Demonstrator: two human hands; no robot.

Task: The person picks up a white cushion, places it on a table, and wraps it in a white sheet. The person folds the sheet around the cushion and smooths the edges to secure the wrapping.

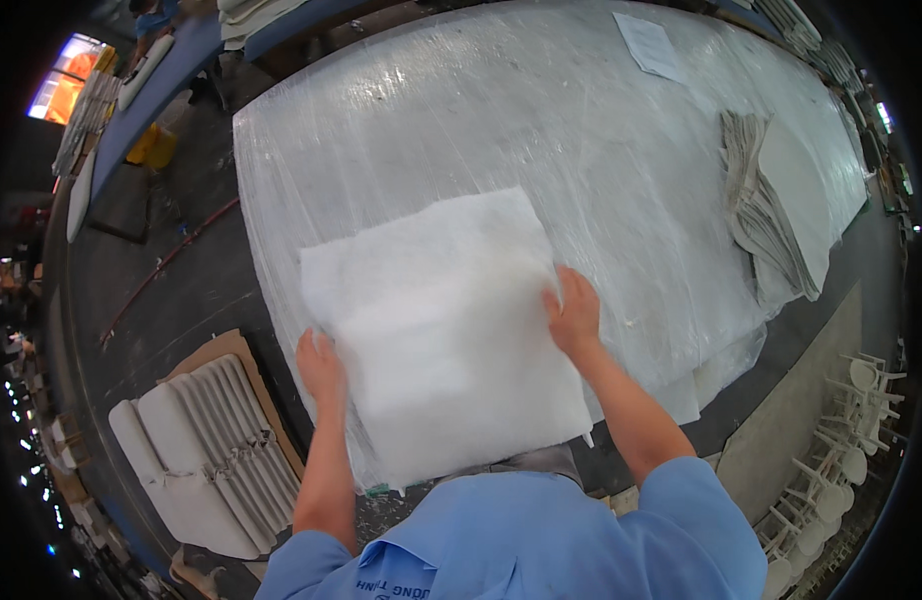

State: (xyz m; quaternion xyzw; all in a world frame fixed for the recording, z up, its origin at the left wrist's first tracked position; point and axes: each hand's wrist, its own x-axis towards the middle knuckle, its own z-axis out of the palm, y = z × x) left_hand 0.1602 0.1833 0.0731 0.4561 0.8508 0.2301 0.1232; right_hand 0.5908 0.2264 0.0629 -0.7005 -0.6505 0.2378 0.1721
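Note:
A thick white sheet of soft padding lies flat on a table wrapped in clear plastic film, near its front edge. My left hand rests on the sheet's left edge with the fingers together. My right hand presses flat on the right edge, fingers slightly spread. Neither hand lifts the sheet; whether the fingers curl under the edges is not visible.
A fanned stack of grey fabric pieces lies at the table's right. A sheet of paper sits at the far end. On the floor to the left, stacked white padded panels rest on cardboard. White chairs stand at the lower right.

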